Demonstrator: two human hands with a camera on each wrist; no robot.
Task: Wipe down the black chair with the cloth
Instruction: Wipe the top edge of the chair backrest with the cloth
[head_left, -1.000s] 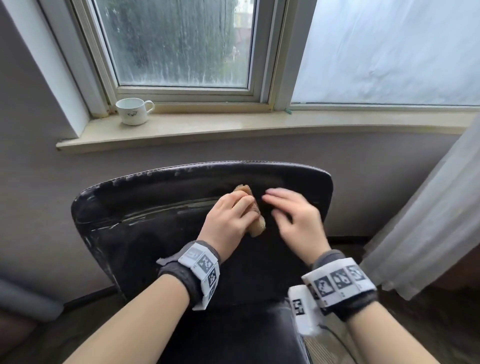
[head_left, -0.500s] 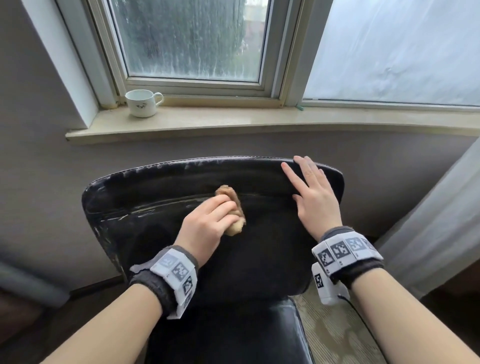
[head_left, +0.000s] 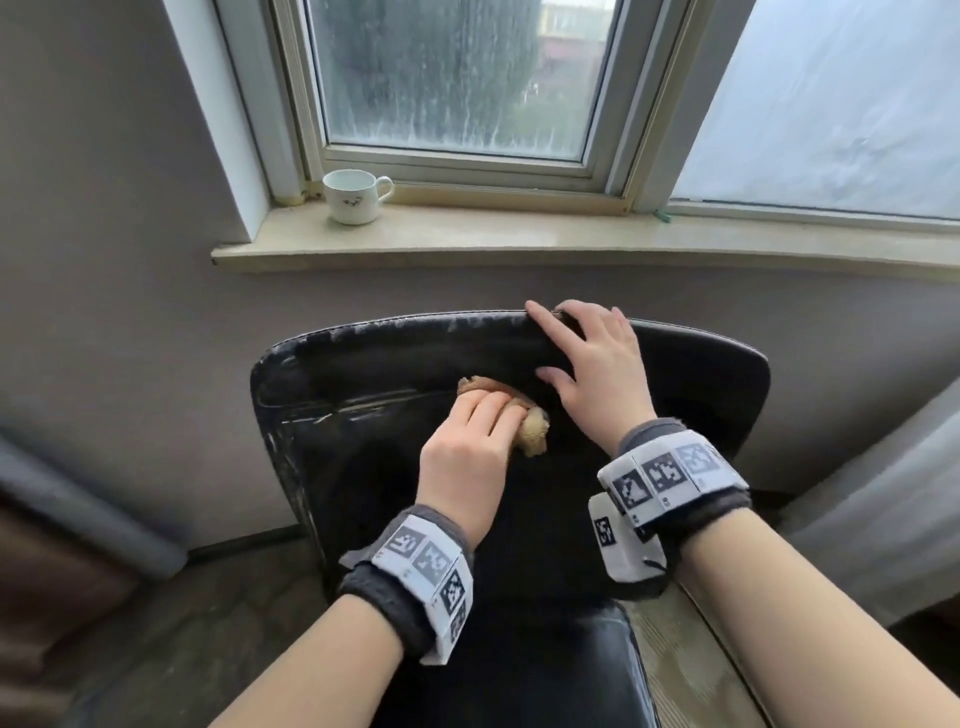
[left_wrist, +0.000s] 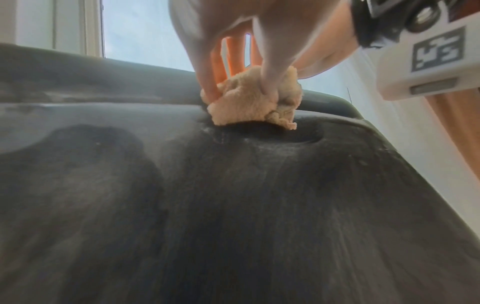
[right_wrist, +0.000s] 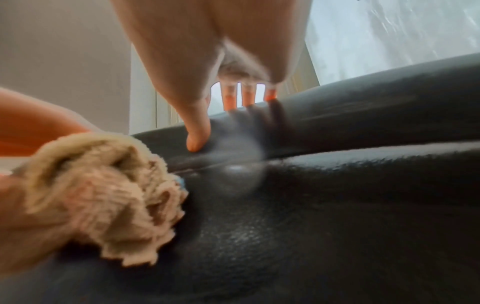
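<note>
The black chair (head_left: 363, 467) faces me, its backrest scuffed white along the top and left edges. A bunched tan cloth (head_left: 532, 428) is pressed on the backrest's front; my left hand (head_left: 478, 436) grips it, fingers and thumb curled round it in the left wrist view, cloth (left_wrist: 254, 100), hand (left_wrist: 241, 61). My right hand (head_left: 592, 364) rests on the backrest's top edge, fingers hooked over the rim, thumb on the front face. In the right wrist view the right hand (right_wrist: 207, 82) presses the chair (right_wrist: 337, 205) and the cloth (right_wrist: 103, 195) sits at its left.
A white cup (head_left: 356, 196) stands on the windowsill (head_left: 571, 239) behind the chair. A pale curtain (head_left: 883, 493) hangs at the right. The wall is close behind the backrest, and the chair seat (head_left: 519, 665) lies below my wrists.
My right hand moved from beside the cloth up to the backrest's top edge and took hold there. The left hand kept the cloth pressed on the backrest, shifting slightly.
</note>
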